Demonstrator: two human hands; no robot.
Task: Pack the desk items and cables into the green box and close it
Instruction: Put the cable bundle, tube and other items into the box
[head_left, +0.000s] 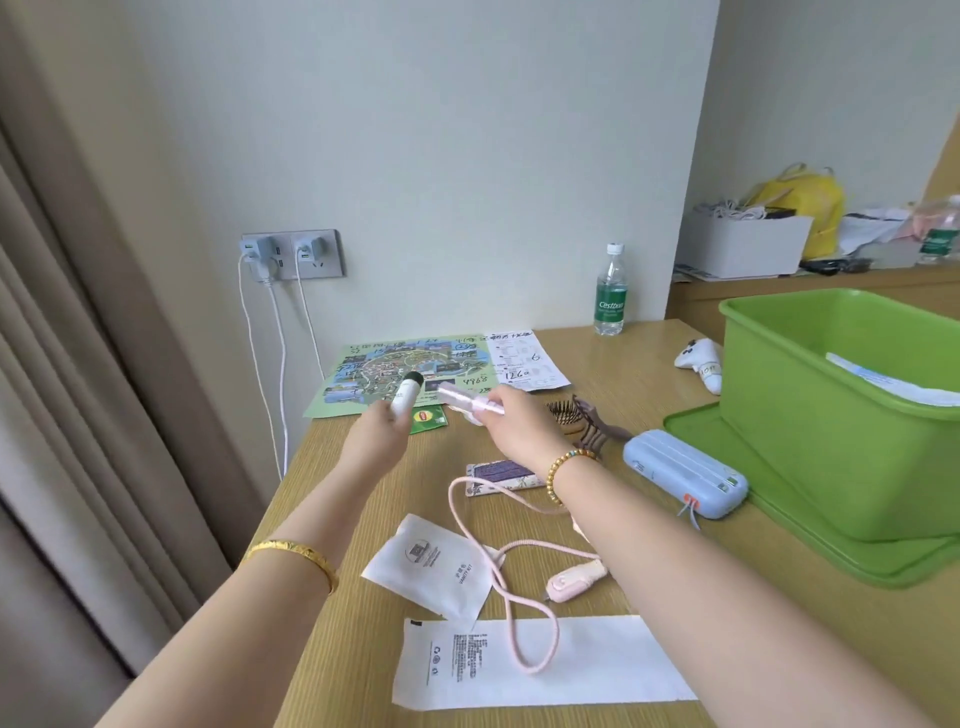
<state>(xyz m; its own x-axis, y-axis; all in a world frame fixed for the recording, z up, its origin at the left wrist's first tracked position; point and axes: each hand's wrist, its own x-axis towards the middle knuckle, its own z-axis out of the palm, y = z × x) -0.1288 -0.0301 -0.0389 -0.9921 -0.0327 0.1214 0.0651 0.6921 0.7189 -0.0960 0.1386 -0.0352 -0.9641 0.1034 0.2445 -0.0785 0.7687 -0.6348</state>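
Note:
My left hand (376, 434) grips a white tube with a dark cap (404, 395), held above the desk's far left. My right hand (511, 421) holds a pale pink tube (465, 397) beside it. The green box (810, 415) stands open at the right on its green lid (696, 431), with some white paper inside. On the desk lie a pink cable (498, 577), a blue case (685, 473), a hairbrush (563, 413) with a brown hair claw (597, 428), a patterned card (498, 475), a white sachet (434, 564) and a long white paper sleeve (540, 660).
A colourful map (363, 374) and a printed sheet (524, 358) lie at the back of the desk, with a green tea packet (428, 418). A water bottle (610, 291) stands by the wall. A white plush toy (701, 361) sits left of the box. Two chargers (283, 252) hang cables down the wall.

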